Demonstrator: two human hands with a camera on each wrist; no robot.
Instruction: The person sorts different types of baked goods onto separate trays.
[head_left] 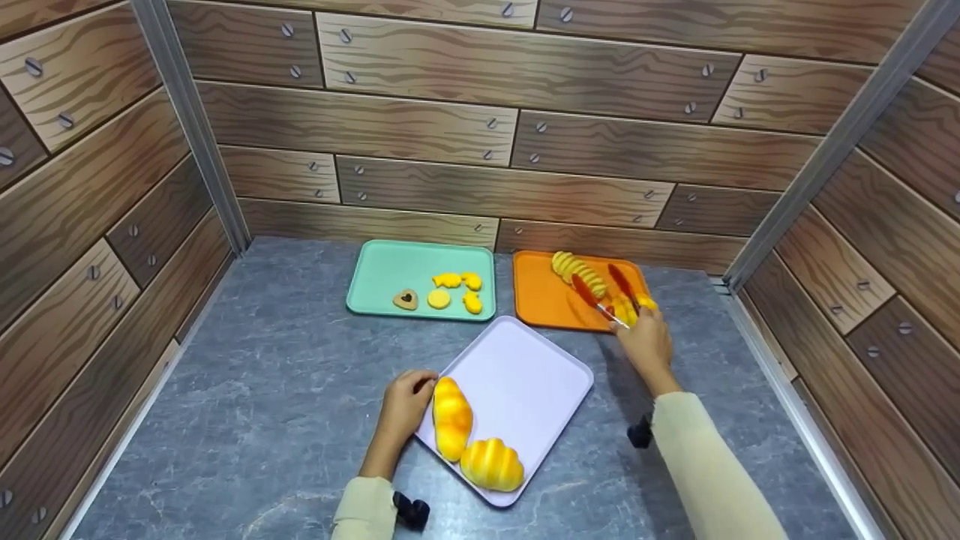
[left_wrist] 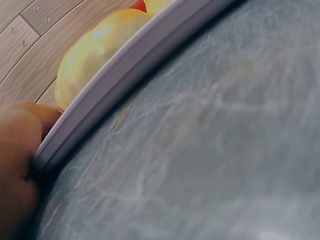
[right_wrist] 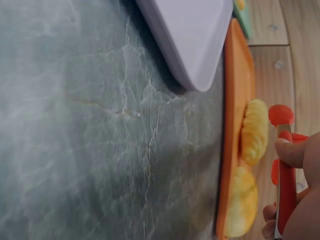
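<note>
My left hand [head_left: 405, 405] grips the left edge of a lavender tray [head_left: 525, 382], which lies turned at an angle on the table. Beside its fingers is a long golden bread roll [head_left: 452, 420], and a ridged croissant [head_left: 492, 465] sits at the near corner. My right hand [head_left: 648, 343] holds red-tipped tongs [right_wrist: 286, 195] over an orange tray [head_left: 536, 296]. The tongs' tips are spread apart, with nothing between them in the right wrist view. On the orange tray lie a long ridged bread [head_left: 577, 271] and another yellow bread [right_wrist: 242, 202], partly hidden by the tongs in the head view.
A mint green tray [head_left: 394, 262] stands at the back left, carrying a heart-shaped cookie [head_left: 406, 299], a round yellow cookie [head_left: 439, 299] and several small yellow pieces. Wood-patterned walls [head_left: 420, 135] enclose the grey marbled table [head_left: 292, 375] at the back and sides.
</note>
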